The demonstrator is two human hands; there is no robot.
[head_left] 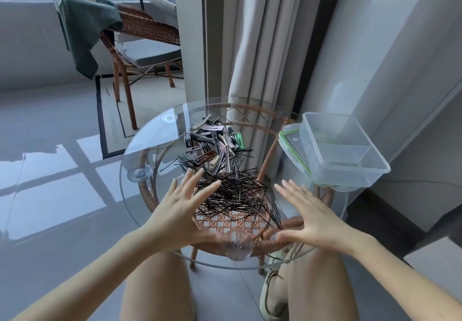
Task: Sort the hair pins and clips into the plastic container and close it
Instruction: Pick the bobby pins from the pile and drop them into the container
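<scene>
Hair pins and clips, unsorted, on one round glass tabletop (150,150) carried on a wicker frame (265,239) with woven shelf beneath; three clear suction pads visible under the glass

Room: grey glossy tiled floor (50,195) reflecting a window; pale curtain (257,45) in folds behind the table; grey wall to the right

Chair, wicker, one (147,33), far left, grey seat cushion, one dark green cloth (85,26) draped over its back; one bordered mat (112,120) under it

Plastic container, one (342,155), clear, rectangular, open, nothing inside, at the table's right edge and overhanging it; rests on its lid (291,143), one, clear with green seal, lying flat beneath

Pile of black hair pins (237,190), one heap, centre of the glass, too many and too tangled to count; some strays spread toward the near right

Clips (215,140), one cluster just beyond the pins, touching them; black, brown, beige, one green; exact number cannot be told

Left hand (180,208), fingers spread wide, palm down, fingertips over the pin heap's left edge, holding nothing; contact with pins cannot be told

Right hand (312,213), fingers extended and together, thumb splayed, beside the heap's right edge, holding nothing

Person's bare knees below the table; one pale shoe (272,293) on the floor
</scene>
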